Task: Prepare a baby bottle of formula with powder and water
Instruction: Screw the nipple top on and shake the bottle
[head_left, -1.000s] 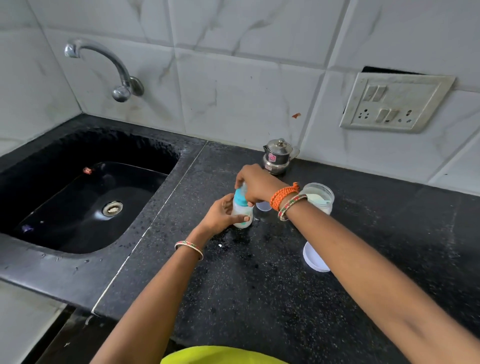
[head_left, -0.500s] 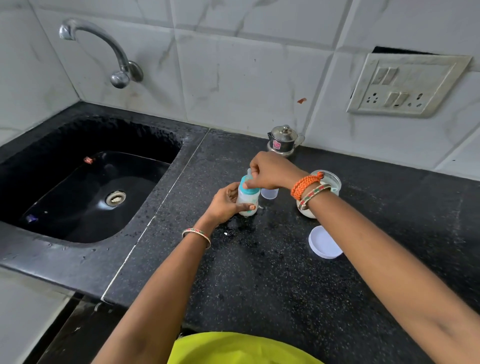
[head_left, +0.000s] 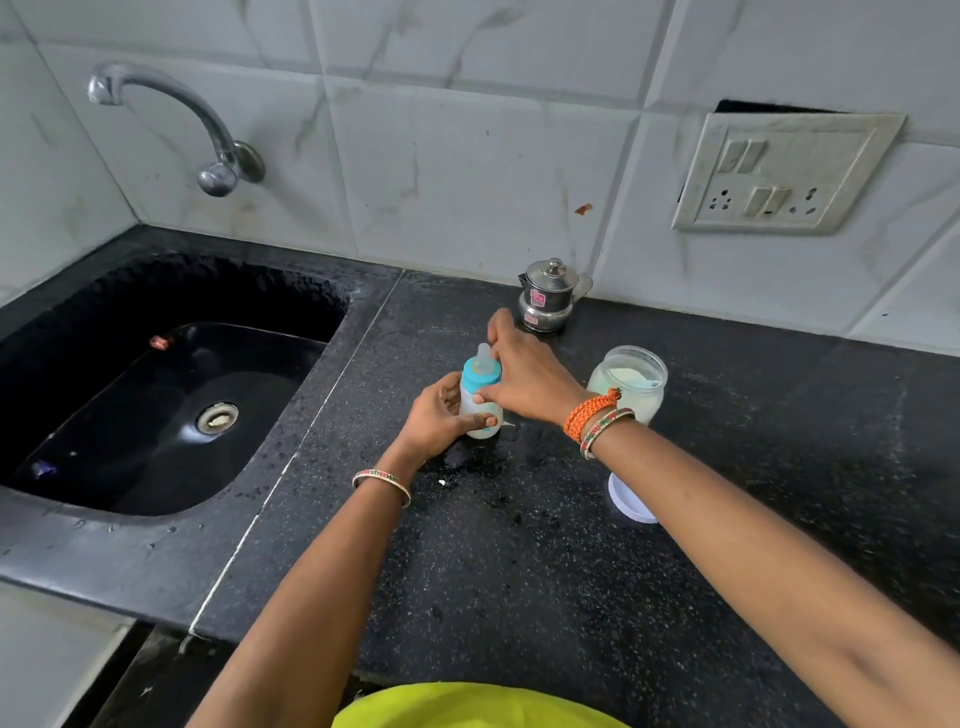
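Steadying the baby bottle (head_left: 480, 402) upright on the counter (head_left: 519, 571), right of the sink (head_left: 156, 415), your left hand (head_left: 439, 418) clasps its body so your right hand (head_left: 524, 379) can seemingly twist the teal collar (head_left: 480, 375) it pinches.

The baby bottle (head_left: 480, 397) stands on the counter (head_left: 519, 571) right of the sink (head_left: 156, 415), between both hands, with the steel pot (head_left: 549, 295) behind it, the powder jar (head_left: 628, 382) to its right, and the lid (head_left: 629, 501) nearer the person.
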